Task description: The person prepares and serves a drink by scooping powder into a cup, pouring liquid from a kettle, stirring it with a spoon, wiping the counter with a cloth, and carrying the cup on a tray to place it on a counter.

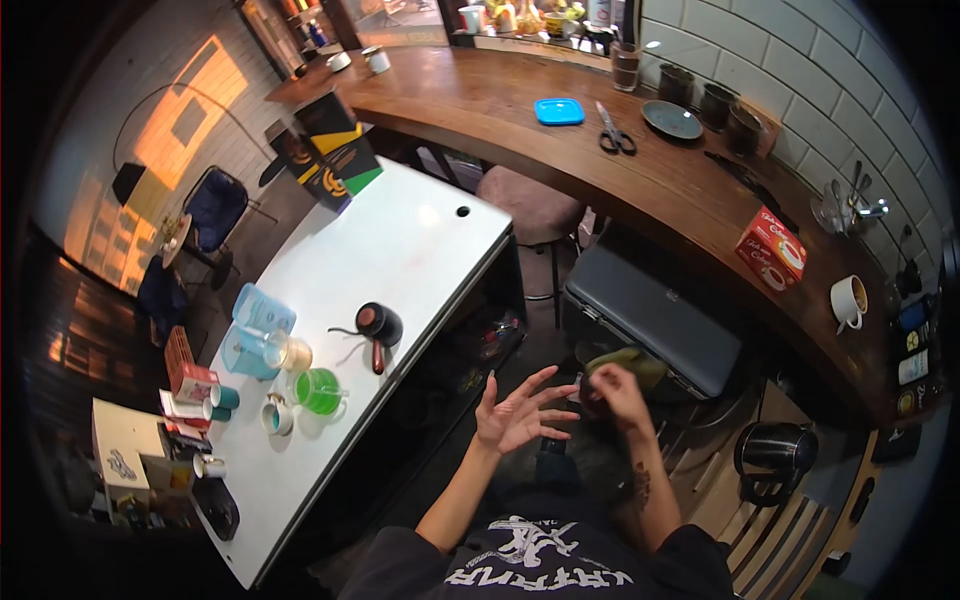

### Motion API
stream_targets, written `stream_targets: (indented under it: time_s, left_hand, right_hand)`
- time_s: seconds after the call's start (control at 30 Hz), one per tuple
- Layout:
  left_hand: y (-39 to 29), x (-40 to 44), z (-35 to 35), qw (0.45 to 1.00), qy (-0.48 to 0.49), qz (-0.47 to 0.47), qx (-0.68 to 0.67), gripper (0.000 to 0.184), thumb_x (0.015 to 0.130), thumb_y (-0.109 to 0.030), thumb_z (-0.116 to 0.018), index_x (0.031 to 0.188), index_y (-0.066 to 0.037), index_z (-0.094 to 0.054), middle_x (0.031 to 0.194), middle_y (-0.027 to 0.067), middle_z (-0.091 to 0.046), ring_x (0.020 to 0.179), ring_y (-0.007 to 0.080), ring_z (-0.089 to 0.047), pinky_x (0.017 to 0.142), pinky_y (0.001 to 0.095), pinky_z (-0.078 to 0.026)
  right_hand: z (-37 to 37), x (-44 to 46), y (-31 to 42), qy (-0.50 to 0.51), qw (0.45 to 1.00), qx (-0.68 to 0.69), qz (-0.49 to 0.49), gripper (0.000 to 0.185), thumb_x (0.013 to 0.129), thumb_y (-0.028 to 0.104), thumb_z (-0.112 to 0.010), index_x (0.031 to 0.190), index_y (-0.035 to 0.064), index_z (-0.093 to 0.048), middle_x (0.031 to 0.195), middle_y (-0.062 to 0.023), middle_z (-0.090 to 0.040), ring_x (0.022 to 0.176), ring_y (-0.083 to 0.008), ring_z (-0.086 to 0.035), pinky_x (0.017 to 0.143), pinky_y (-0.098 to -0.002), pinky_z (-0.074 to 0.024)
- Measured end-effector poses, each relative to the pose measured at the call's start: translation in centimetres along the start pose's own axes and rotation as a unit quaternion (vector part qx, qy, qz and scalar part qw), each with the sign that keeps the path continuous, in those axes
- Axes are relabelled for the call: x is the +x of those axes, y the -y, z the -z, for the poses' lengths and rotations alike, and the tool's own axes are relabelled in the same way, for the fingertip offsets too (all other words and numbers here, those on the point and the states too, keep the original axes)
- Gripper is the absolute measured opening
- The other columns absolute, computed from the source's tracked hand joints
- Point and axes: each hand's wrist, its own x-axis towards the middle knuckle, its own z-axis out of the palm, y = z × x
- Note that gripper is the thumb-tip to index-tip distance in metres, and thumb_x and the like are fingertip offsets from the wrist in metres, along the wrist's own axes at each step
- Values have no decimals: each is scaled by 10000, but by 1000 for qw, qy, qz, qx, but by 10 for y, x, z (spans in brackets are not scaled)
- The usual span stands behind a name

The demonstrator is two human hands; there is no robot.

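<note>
My left hand (515, 415) is held out in front of me, palm up and fingers spread, with nothing in it. Just right of it, my right hand (618, 396) has its fingers curled together in a pinch. Whether something small is between those fingers, I cannot make out. Behind the right hand is an olive-green cloth-like thing (650, 368), partly hidden; I cannot tell if the hand touches it. A dark grey hard case (655, 318) lies beyond both hands.
Left, a white table (420, 235) bears a black gooseneck kettle (378, 325), a green-liquid jug (318, 391), a blue pitcher (263, 310) and mugs. The curved wooden counter (480, 95) holds scissors (615, 138) and a red box (771, 249). An electric kettle (776, 452) stands on slats at right.
</note>
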Motion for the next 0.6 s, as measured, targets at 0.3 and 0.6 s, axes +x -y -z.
stream_targets:
  time_s: [0.3, 0.6]
  left_hand:
    - [-27, -98, -27, 992, 47, -104, -43, 994, 840, -839, -276, 1567, -180, -114, 1598, 238, -78, 1301, 536, -408, 932, 622, -484]
    - [-71, -230, -42, 989, 25, -121, 82, 896, 917, -737, -301, 1560, -146, -100, 1584, 259, -101, 1251, 535, -466, 869, 618, -523]
  right_hand:
    - [-154, -48, -8, 321, 898, 263, -147, 285, 1018, 134, -471, 1234, -48, -511, 1074, -35, -574, 903, -77, -598, 684, -207, -544]
    - [-279, -93, -40, 331, 884, 256, -207, 276, 1031, 137, -465, 1282, 25, -445, 1102, -58, -561, 893, -78, -620, 647, -196, -585]
